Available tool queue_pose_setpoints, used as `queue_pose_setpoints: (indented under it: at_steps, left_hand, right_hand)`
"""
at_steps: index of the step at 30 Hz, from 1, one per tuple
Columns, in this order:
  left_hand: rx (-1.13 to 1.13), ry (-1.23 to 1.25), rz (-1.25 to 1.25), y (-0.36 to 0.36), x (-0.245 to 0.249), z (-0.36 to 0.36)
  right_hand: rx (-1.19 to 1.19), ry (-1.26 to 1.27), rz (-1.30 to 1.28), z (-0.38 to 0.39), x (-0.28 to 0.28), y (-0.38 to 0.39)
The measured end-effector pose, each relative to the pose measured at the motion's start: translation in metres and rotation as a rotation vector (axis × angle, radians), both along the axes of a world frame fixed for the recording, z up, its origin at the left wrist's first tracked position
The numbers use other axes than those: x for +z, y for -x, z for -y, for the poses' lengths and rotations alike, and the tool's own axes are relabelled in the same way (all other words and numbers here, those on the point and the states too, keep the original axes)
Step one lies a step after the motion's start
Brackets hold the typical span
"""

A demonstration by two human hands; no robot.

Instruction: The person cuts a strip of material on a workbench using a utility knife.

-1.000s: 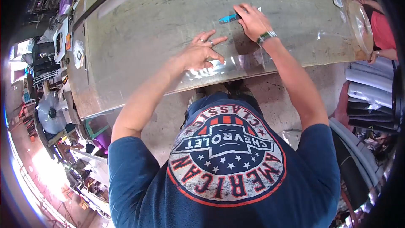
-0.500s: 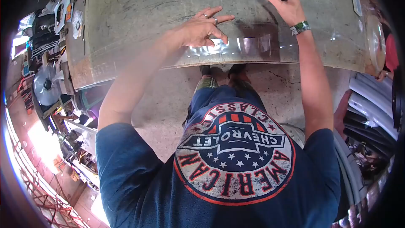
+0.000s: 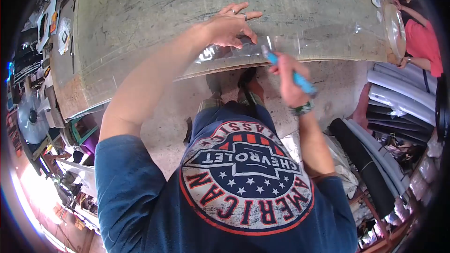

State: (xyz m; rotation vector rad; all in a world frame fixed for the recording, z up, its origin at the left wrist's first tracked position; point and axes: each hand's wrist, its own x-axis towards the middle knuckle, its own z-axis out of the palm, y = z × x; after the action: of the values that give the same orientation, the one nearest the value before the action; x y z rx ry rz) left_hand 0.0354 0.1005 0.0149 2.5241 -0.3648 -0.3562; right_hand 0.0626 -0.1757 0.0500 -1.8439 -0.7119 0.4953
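Left hand (image 3: 229,28) spread flat on glossy clear plastic sheet (image 3: 323,35); right hand (image 3: 286,84) grips blue cutter (image 3: 303,84).

Clear plastic sheet (image 3: 311,42) flat, blue cutter (image 3: 289,71) tilted at its edge

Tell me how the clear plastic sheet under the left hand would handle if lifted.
Probably floppy: the clear plastic sheet shows creases and ripples beside the left hand pressing it to the table. Likely light and thin, since the tabletop shows through. Its glossy glare hints it could slide.
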Motion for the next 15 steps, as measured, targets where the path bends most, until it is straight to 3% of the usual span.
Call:
queue_pose_setpoints:
  at_steps: [5,15]
  left_hand:
    - [-0.022,-0.031,0.011,0.000,-0.005,-0.001]
    - [0.004,-0.037,-0.019,0.001,0.002,0.002]
  right_hand:
    - [-0.038,0.022,0.267,-0.038,-0.042,0.025]
    - [-0.049,0.031,0.250,-0.046,-0.054,0.019]
